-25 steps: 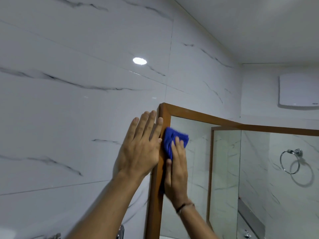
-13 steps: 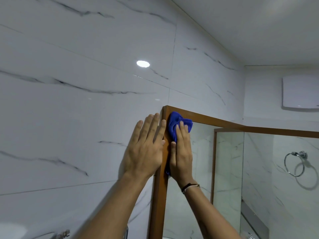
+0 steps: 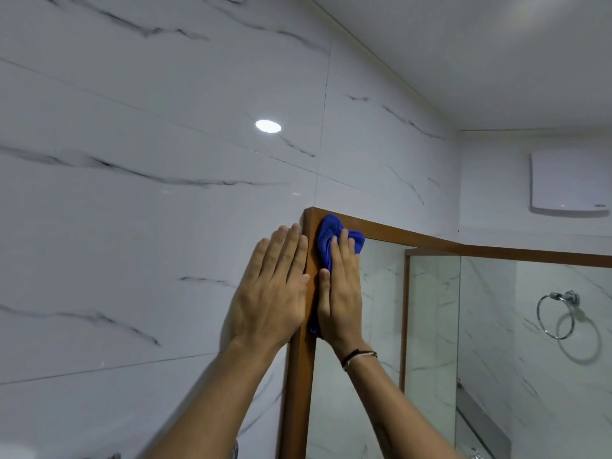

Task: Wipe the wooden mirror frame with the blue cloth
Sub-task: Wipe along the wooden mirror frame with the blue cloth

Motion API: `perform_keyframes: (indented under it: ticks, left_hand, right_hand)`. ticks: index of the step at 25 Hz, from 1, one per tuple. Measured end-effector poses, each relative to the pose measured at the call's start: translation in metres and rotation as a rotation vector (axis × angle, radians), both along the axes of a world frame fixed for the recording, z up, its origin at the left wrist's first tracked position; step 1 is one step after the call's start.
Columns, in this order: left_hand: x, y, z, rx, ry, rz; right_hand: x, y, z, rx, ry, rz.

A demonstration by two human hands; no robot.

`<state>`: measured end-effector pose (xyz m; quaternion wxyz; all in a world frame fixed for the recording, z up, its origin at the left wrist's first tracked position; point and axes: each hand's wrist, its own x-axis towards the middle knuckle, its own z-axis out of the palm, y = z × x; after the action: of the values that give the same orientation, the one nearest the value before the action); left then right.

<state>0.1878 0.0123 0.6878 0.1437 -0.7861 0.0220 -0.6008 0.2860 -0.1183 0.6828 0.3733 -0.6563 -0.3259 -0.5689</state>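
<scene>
The blue cloth (image 3: 334, 240) is pressed flat against the upper left corner of the wooden mirror frame (image 3: 299, 376) by the right hand (image 3: 341, 293), whose fingers are laid straight over the bunched fabric, with the cloth spilling onto the edge of the mirror glass (image 3: 371, 326). The left hand (image 3: 270, 293) is spread wide and empty on the white marbled wall tile (image 3: 132, 243), its fingers extended and its thumb side touching the frame's outer edge. A dark bracelet (image 3: 357, 356) is worn on the right wrist.
</scene>
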Motion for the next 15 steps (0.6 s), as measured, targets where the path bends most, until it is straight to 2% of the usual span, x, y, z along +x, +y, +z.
perform_keyframes:
  ticks: [4, 7, 9, 13, 15]
  left_hand:
    - [-0.005, -0.001, 0.000, -0.019, 0.057, 0.018]
    - [-0.003, -0.001, -0.001, -0.043, 0.047, 0.006]
    - [0.001, -0.002, -0.002, -0.034, 0.019, -0.003]
    - [0.004, -0.003, 0.001, -0.018, -0.054, -0.021]
    - [0.003, -0.004, -0.001, -0.019, -0.065, -0.019]
  right_hand:
    - [-0.004, 0.002, -0.116, 0.033, 0.065, 0.033]
    - [-0.006, -0.001, -0.189, -0.049, -0.051, -0.056]
    - [-0.005, -0.002, -0.170, -0.068, -0.073, -0.046]
    - [-0.003, 0.000, -0.047, 0.013, -0.037, 0.032]
    - [-0.002, 0.000, -0.008, 0.037, -0.021, 0.019]
